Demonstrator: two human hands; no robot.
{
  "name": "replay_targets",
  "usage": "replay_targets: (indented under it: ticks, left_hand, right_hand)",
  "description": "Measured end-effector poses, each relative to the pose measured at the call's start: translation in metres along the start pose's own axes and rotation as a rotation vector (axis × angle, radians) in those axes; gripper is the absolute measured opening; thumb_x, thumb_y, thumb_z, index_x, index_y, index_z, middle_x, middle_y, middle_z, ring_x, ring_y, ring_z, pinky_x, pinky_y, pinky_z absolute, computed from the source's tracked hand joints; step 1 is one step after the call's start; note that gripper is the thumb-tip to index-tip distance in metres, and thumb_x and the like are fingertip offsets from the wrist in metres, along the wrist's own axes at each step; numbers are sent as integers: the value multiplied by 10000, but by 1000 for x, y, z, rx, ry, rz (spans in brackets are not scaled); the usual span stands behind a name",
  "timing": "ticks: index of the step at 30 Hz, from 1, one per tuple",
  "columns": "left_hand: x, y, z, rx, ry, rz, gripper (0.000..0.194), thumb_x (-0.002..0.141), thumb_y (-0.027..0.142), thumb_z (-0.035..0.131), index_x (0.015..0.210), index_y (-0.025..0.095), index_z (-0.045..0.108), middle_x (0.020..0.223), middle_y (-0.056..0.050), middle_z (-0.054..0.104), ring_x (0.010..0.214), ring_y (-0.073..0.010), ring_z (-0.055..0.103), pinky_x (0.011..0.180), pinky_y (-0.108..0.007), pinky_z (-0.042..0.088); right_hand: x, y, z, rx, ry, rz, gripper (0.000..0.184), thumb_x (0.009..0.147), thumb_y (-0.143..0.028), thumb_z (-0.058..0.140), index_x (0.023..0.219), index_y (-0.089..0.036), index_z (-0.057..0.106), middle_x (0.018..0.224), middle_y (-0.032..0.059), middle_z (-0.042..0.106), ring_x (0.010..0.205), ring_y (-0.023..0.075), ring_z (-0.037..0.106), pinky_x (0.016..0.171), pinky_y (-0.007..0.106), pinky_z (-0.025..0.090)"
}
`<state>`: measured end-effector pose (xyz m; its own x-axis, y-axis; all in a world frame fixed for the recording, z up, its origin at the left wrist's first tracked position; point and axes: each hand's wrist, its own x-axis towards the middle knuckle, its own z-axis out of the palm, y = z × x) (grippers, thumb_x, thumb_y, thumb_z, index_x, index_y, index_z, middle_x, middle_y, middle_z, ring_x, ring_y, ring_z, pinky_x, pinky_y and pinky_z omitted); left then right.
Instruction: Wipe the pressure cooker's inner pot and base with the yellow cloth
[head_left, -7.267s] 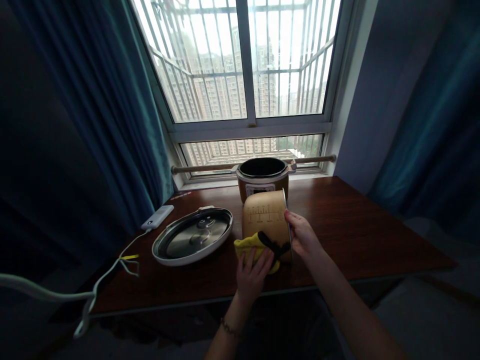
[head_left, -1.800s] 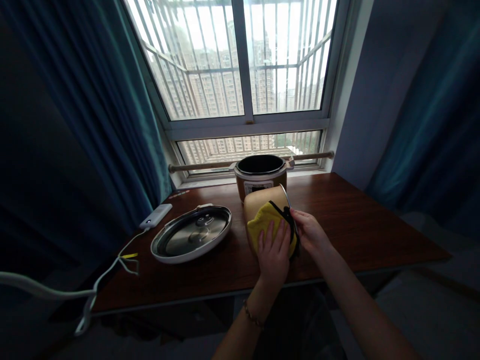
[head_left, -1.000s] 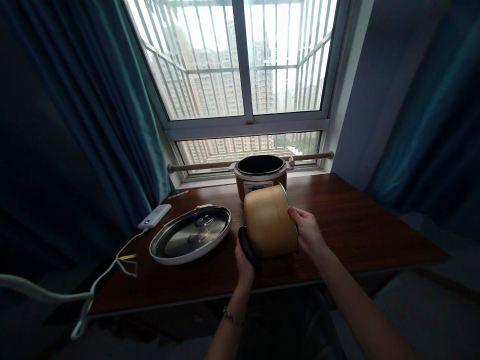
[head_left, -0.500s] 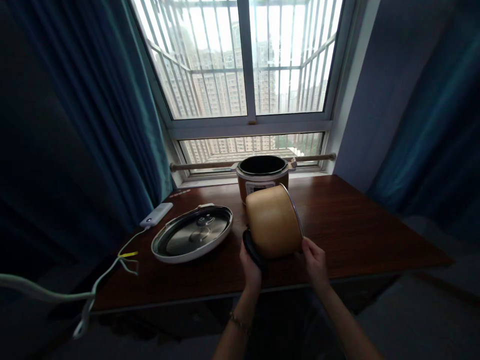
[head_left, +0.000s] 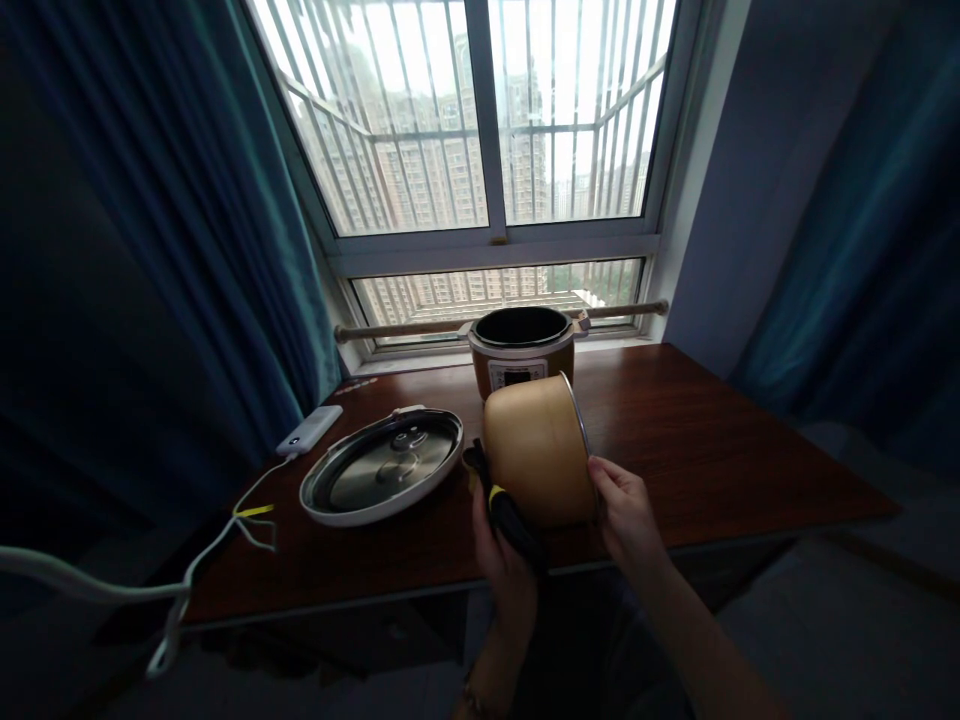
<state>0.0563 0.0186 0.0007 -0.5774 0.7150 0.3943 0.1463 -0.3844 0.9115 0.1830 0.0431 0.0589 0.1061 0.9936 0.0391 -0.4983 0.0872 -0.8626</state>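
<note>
A gold inner pot (head_left: pixel 536 450) is tipped on its side above the near part of the table, its silver rim facing right. My right hand (head_left: pixel 622 505) grips that rim with thumb and fingers. Against the pot's lower left side, my left hand (head_left: pixel 504 575) is closed around a black-handled tool (head_left: pixel 514 525) with a yellow band. A small tan part shows at the tool's far end, too dark to name its kind. Behind the pot stands the gold and white cooker body (head_left: pixel 523 352), its top uncovered and its dark inside showing.
To the left lies a round lid (head_left: pixel 390 468), metal inner side up. A white power bank (head_left: pixel 310 430) with a white cable (head_left: pixel 214 550) is near the table's left edge. The brown wooden table (head_left: pixel 705 450) meets the window; blue curtains (head_left: pixel 225 200) hang at the sides.
The pot has shifted slightly left. My left hand has moved lower and turned, so the tool's yellow band and far end now show. My right hand keeps hold of the rim.
</note>
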Motion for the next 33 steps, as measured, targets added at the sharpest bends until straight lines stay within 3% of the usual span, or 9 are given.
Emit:
replay_targets:
  ticks: [3, 6, 10, 15, 19, 23, 28, 33]
  left_hand:
    - [4, -1, 7, 280, -87, 344, 482, 882, 248, 388, 1360, 204, 348, 1422, -93, 352, 1347, -239, 218, 1097, -435, 183]
    - [10, 5, 16, 521, -211, 552, 514, 853, 133, 366, 1363, 190, 349, 1390, -91, 405, 1371, -256, 122, 1093, -513, 119]
    - [14, 30, 30, 715, -398, 666, 576, 803, 55, 366, 1352, 229, 371, 1355, -48, 457, 1362, -252, 165, 1092, -509, 113]
    - [26, 55, 42, 727, -471, 675, 510, 831, 112, 388, 1328, 226, 400, 1357, -37, 455, 1345, -255, 219, 1088, -494, 117]
    - [41, 57, 44, 687, -462, 664, 448, 853, 138, 392, 1286, 241, 446, 1336, -27, 481, 1321, -252, 276, 1086, -481, 106]
    - [63, 51, 39, 617, -327, 577, 440, 845, 131, 395, 1266, 237, 467, 1322, -38, 496, 1306, -263, 296, 1080, -475, 143]
    - [87, 37, 25, 309, -197, 352, 395, 864, 171, 381, 1246, 211, 473, 1299, -67, 503, 1234, -212, 403, 1046, -373, 272]
    - [79, 2, 13, -94, -90, -12, 395, 833, 335, 481, 1216, 241, 499, 1214, -44, 561, 1139, -193, 494, 993, -309, 340]
  right_hand:
    - [5, -14, 12, 80, -37, 71, 257, 655, -382, 714, 801, -171, 708, 770, 45, 703, 774, 211, 634, 712, 331, 490]
    - [9, -23, 18, 101, -63, 93, 254, 638, -377, 724, 787, -172, 707, 761, 43, 706, 744, 211, 646, 698, 332, 502]
    - [13, -23, 18, 106, -68, 97, 262, 634, -370, 729, 802, -170, 702, 745, 34, 705, 719, 204, 651, 680, 315, 511]
    - [15, -22, 15, 107, -84, 88, 286, 633, -383, 729, 817, -167, 698, 758, 37, 704, 738, 201, 652, 664, 291, 511]
    - [17, -25, 21, 111, -66, 110, 315, 591, -393, 752, 796, -160, 693, 749, 40, 704, 724, 205, 653, 659, 296, 510]
    - [16, -27, 25, 97, -77, 123, 301, 595, -390, 749, 784, -163, 691, 757, 42, 706, 730, 204, 653, 681, 306, 507]
    - [14, -25, 23, 91, -94, 124, 290, 622, -404, 728, 783, -165, 688, 805, 50, 707, 774, 213, 649, 652, 300, 507]
    - [16, -19, 23, 85, -59, 97, 291, 616, -405, 731, 776, -166, 688, 776, 45, 706, 792, 220, 643, 650, 302, 503]
